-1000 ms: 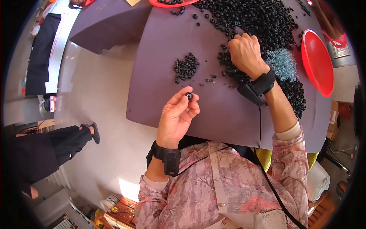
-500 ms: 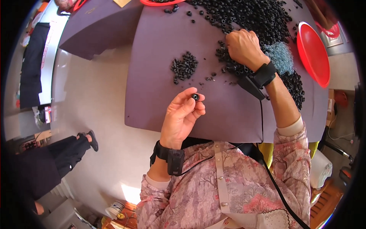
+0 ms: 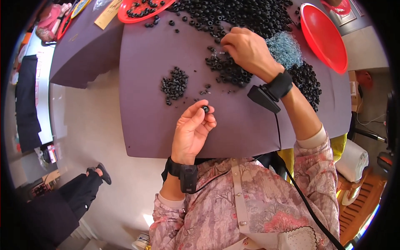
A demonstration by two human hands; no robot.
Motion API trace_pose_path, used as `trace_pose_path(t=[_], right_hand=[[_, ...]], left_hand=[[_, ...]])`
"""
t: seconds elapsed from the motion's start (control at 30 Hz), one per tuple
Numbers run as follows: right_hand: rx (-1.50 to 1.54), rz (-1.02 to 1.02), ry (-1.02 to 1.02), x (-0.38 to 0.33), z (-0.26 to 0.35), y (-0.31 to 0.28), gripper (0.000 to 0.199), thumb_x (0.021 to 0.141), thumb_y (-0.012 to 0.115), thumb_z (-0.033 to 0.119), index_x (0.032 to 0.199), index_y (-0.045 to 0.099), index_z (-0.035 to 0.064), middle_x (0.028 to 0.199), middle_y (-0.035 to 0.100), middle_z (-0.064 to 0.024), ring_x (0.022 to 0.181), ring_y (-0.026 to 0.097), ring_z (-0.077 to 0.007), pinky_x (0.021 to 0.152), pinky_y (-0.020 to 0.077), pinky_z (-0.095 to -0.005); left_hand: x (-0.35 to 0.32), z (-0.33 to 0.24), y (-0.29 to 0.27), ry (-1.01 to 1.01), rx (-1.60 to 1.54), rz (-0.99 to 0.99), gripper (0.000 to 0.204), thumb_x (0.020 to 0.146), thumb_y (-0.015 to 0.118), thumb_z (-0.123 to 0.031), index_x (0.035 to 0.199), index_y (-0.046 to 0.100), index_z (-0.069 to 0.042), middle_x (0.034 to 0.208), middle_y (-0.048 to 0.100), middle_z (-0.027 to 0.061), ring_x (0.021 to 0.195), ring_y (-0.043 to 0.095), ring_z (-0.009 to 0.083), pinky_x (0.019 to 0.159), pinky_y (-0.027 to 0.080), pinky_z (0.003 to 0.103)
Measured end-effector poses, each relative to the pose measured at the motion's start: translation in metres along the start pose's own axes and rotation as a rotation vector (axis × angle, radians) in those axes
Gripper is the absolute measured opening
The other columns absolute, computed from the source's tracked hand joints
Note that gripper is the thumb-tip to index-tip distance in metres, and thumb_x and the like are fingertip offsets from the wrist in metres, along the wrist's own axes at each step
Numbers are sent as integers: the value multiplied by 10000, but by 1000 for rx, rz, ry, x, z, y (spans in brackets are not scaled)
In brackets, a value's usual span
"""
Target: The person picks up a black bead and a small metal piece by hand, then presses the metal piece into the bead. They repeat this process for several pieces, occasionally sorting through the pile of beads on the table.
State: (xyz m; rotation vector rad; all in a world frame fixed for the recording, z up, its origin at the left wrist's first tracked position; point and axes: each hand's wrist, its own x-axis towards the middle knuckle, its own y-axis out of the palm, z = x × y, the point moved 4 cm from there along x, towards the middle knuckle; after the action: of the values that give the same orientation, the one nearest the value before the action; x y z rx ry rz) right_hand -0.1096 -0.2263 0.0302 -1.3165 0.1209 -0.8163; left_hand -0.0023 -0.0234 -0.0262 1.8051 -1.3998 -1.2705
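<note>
My left hand [image 3: 193, 132] is raised palm-up over the near part of the dark purple table [image 3: 141, 125], pinching one small black ring [image 3: 205, 108] between thumb and fingertips. My right hand [image 3: 246, 49] reaches farther out, fingers down in the big heap of black rings [image 3: 237, 16], beside a patch of pale blue-grey small parts [image 3: 285, 48]. Whether it holds anything is hidden. A small separate pile of black rings [image 3: 175, 83] lies left of the held ring. Both wrists carry black bands.
A red round tray [image 3: 323, 35] rests at the table's right. Another red tray [image 3: 141, 8] with a few rings sits at the far edge. A second purple table [image 3: 79, 54] stands to the left. A person's dark-clad leg and shoe [image 3: 89, 183] are on the floor, lower left.
My left hand keeps the ring pinched and has shifted slightly toward the small pile. My right hand has stayed in the big heap, fingers working among the rings.
</note>
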Motion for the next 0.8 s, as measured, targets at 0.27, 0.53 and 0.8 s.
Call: trace_pose_path(t=[0.27,0.53,0.8], right_hand=[[228,-76,146,-68,12,-44,66,770,609,22,831,618,-3,751,556,-119,712,558,-301,627,448,-361],[215,-59,140,-90,40,-28,96,726,638,11,820,626,24,778,558,-85,723,540,-271,635,439,-363],[138,-42,83,-63,58,-13,114,703,661,43,811,631,60,796,526,-38,747,485,-225,678,392,-337]], left_hand=[[4,3,2,10,22,-6,185,901,564,-83,1074,620,-46,946,640,96,762,603,142,716,495,292],[7,4,6,0,8,-33,188,900,562,-74,1078,613,-35,954,633,100,768,601,142,740,485,287],[-1,-6,-3,43,42,-92,180,900,565,-81,1071,602,-40,954,633,99,760,598,130,732,480,279]])
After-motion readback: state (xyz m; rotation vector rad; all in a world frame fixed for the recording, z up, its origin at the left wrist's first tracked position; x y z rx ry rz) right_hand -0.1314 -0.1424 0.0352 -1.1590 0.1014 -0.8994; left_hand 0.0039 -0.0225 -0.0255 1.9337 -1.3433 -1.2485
